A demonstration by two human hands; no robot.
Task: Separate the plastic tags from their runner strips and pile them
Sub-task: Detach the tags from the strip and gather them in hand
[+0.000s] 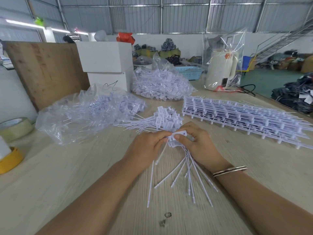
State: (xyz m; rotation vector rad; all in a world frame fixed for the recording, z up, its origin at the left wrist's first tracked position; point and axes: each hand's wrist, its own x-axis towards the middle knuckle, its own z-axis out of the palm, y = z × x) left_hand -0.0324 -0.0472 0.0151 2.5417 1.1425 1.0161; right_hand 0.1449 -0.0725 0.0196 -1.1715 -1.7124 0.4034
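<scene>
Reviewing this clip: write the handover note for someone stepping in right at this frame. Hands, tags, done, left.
Left hand and right hand both pinch a bunch of tags above the table, tails fanning toward the person.
Done: a pile of loose tags just beyond the hands; two clear bags of tags further back.
Left: the stack of runner strips on the right, tags still attached, plus the bunch in hand.

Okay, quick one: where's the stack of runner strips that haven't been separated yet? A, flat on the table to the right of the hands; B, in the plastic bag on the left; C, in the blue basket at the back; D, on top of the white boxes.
A: the stack of runner strips lies flat on the table, right of the right hand.
</scene>
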